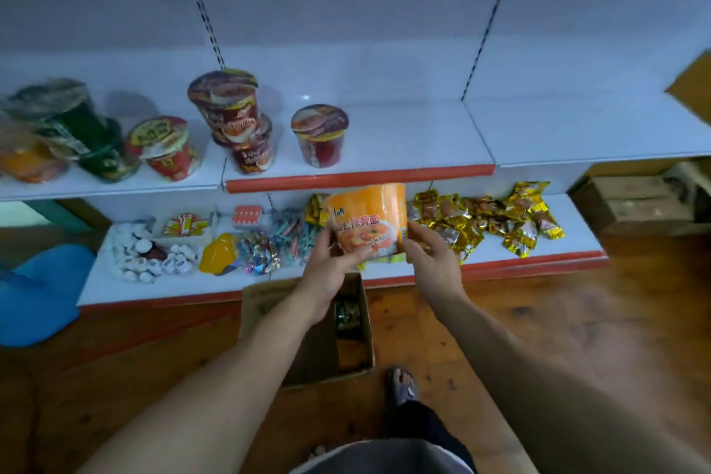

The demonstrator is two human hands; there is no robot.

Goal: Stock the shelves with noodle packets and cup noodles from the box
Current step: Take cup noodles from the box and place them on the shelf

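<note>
standing at the left of the middle shelf [404, 142] are several cup noodles [231, 119]. lower, the left hand [331, 273] and right hand [431, 258] each curl their grip round an orange cup noodle [367, 221], held between them above the open box [254, 304] on the floor.

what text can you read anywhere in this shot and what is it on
"排骨面": on the orange round noodle tub gripped by both hands, left hand and right hand; the characters before it are unclear.
Red noodle cup, brown noodle cups, green noodle cups: print too blurred.
Gold foil snack packets: too small.
</note>
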